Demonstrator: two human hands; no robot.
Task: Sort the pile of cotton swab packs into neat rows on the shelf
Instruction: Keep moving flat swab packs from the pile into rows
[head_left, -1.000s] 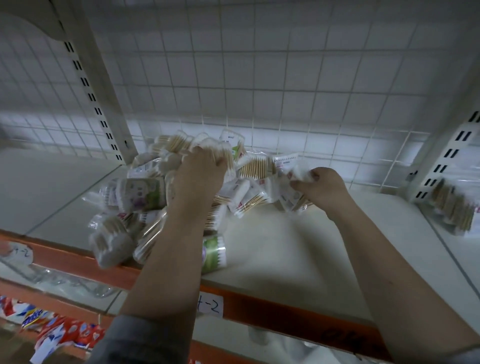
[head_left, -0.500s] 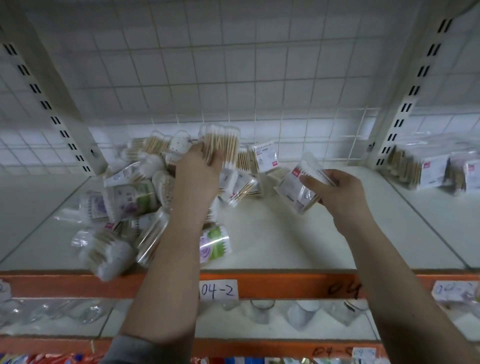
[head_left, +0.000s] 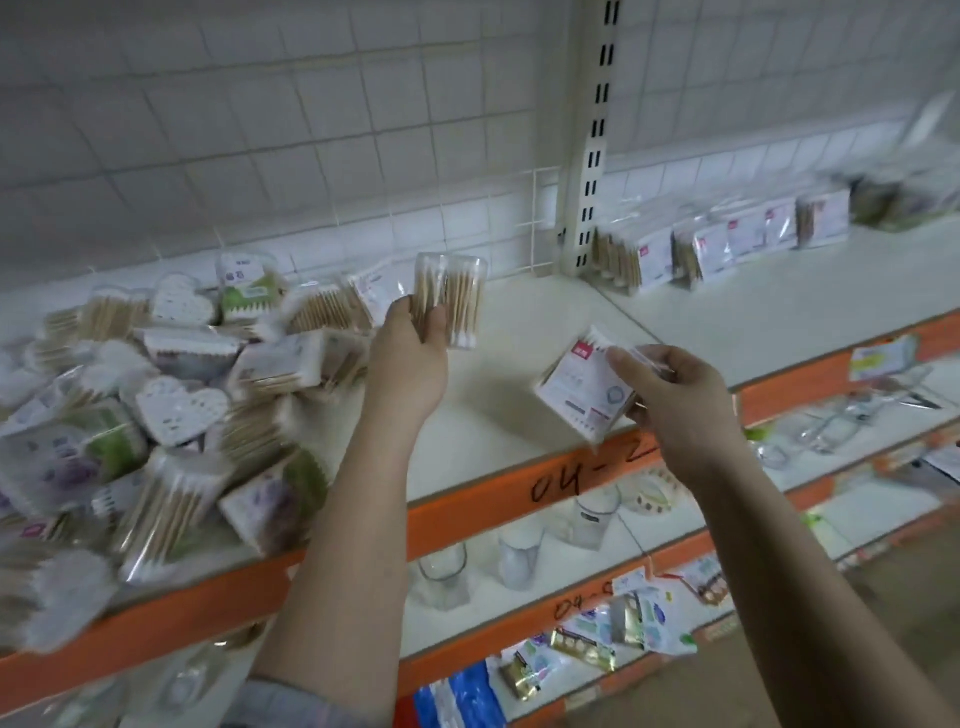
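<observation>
Head view: left hand (head_left: 410, 358) at frame centre, fingers curled round a clear pack of wooden-stemmed swabs (head_left: 451, 299) held upright above the shelf (head_left: 524, 374), likely lifted clear to sort by type. Right hand (head_left: 670, 395) pinches a flat white-labelled pack (head_left: 582, 387), tilted, probably bound for the row (head_left: 717, 249) at upper right. Jumbled pile (head_left: 156, 405) fills the shelf's left: heart-shaped boxes, green-labelled packs, crinkly film.

White metal shelf (head_left: 530, 332) has an orange front edge (head_left: 467, 514); heart-shaped white swab packs (head_left: 179, 408) lie among tan-stemmed, green-labelled clear packs (head_left: 249, 291); white grid-patterned wire back panel (head_left: 311, 130).
</observation>
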